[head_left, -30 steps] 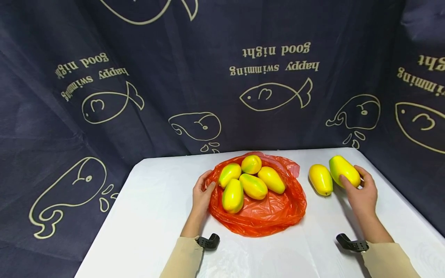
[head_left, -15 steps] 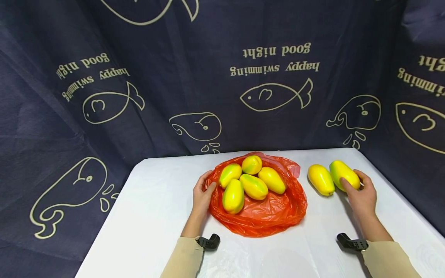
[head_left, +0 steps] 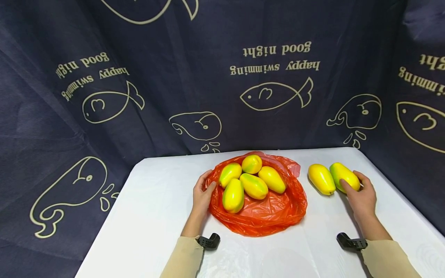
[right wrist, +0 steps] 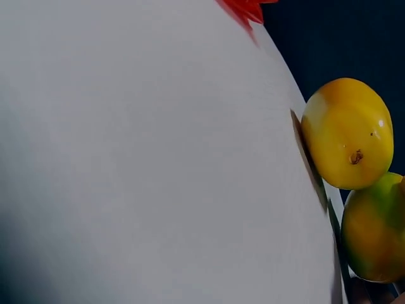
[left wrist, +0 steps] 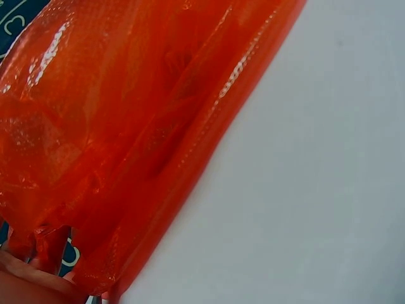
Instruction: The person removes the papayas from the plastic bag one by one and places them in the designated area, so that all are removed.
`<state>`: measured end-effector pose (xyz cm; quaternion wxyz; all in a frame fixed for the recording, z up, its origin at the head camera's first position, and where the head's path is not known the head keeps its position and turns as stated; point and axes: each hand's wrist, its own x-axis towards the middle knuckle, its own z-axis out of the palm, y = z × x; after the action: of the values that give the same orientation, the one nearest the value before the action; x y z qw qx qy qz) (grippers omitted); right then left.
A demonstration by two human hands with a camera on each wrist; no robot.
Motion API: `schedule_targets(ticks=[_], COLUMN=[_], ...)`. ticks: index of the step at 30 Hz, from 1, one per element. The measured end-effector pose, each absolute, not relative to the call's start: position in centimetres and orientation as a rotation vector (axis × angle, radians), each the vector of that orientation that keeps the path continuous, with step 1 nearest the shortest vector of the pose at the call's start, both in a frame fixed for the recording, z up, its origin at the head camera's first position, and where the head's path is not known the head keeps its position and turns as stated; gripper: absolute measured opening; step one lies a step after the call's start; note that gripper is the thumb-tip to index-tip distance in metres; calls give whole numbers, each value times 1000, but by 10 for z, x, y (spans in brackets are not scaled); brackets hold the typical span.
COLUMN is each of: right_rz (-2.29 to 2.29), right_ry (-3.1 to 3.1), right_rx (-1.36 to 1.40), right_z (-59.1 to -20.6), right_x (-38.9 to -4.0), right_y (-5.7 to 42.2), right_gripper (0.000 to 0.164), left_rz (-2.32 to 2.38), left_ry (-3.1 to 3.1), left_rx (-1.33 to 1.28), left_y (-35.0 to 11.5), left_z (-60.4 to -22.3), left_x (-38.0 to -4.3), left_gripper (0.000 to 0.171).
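Note:
On the left, my left hand (head_left: 202,195) holds the side of a red plastic bag (head_left: 267,210), thumb over its rim. The bag is spread wide, with several yellow-green mangoes (head_left: 253,186) lying inside. In the left wrist view the thin red plastic bag (left wrist: 145,126) fills much of the picture, and fingers (left wrist: 31,278) show at its lower left. Far right, my right hand (head_left: 363,195) grips a mango (head_left: 342,175) between thumb and fingers. Against it, on its left, lies another mango (head_left: 320,179), whose stem end faces the right wrist camera.
Everything stands on a white-covered table (head_left: 156,200). Behind and at both sides hangs a dark blue cloth (head_left: 208,77) with fish and whale drawings. A black band (head_left: 208,242) sits on the left wrist, another band (head_left: 352,243) on the right.
My right hand has lowered slightly toward the table with its mango. The mango beside it has turned a little. My left hand and the bag have stayed put.

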<state>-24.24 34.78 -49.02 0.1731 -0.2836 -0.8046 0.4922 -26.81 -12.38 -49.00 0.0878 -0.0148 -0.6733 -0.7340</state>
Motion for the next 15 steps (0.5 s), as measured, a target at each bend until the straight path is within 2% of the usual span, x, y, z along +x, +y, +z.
schedule_targets(ticks=[15], right_rz=[1338], right_ry=[-2341], right_rx=[-748], right_z=[-494], right_x=[-242], right_y=[350], right_gripper=[69], left_rz=[-2221], left_ry=[-1985], left_rx=[-50], left_y=[-124], left_z=[-490], left_x=[-268], left_gripper=[45])
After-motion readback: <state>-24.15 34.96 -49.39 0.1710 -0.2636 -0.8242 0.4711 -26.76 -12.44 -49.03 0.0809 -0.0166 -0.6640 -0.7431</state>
